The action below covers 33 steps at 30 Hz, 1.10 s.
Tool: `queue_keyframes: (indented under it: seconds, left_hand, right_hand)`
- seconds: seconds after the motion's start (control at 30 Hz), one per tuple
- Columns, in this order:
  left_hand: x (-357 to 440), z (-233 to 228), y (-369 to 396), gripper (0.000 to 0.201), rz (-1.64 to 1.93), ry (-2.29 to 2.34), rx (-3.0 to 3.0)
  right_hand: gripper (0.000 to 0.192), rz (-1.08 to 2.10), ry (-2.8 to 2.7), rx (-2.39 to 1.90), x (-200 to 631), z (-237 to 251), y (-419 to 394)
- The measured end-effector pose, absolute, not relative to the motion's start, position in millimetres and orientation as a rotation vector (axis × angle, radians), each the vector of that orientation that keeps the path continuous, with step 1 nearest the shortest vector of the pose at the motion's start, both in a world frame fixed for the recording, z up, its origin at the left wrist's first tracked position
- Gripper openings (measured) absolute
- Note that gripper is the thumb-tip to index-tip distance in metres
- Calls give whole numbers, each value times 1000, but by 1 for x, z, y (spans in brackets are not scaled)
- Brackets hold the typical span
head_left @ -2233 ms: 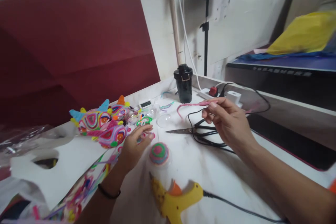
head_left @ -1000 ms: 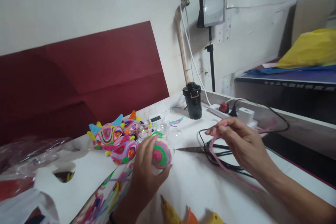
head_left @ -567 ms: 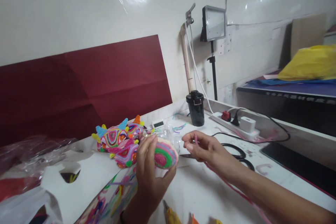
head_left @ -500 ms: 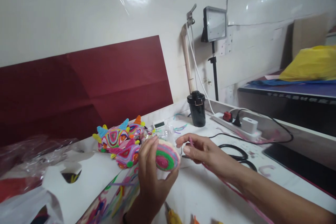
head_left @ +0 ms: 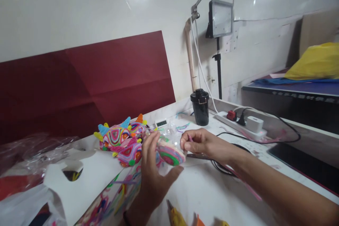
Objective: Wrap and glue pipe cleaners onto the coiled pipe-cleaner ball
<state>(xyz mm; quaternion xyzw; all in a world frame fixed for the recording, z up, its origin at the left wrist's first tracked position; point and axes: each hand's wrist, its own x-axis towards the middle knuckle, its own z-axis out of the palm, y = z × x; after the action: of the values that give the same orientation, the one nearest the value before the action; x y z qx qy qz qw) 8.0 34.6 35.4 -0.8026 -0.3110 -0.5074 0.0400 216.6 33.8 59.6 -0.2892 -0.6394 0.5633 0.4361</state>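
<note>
White tabletop [head_left: 203, 190] lies below the left hand [head_left: 156, 178], half-curled around a multicoloured, ring-striped fuzzy dome [head_left: 171, 153], likely light, best held by its rim. The right hand [head_left: 199, 144] pinches a pink fuzzy strip [head_left: 254, 192], probably bendy

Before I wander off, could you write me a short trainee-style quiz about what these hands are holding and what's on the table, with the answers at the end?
1. Multiple choice: what colour is the thin strip pinched in the fingers of the right hand?
a) green
b) pink
c) black

2. True or false: the left hand holds the striped round piece.

3. Fill the gap: the white charger sits on the white ____, to the picture's right of the black lidded cup.

Key:
1. b, pink
2. True
3. power strip
</note>
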Motion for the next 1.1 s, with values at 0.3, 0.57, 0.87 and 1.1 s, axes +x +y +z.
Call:
queue_keyframes:
  seconds: [0.3,0.57,0.87,1.1]
  left_hand:
    - [0,56,35,31,-1698,-1531,-3054]
    - [4,58,33,19,-1934,-1774,-3211]
    - [14,54,36,17,-2405,-1876,-2743]
    - [13,54,37,16,-2409,-1915,-2644]
  right_hand:
    - [38,1315,-1988,-730,226,75,43]
    - [36,1308,-2068,-723,222,77,54]
    - [33,846,-2052,-857,225,81,46]
    - [32,477,-2137,-857,214,86,32]
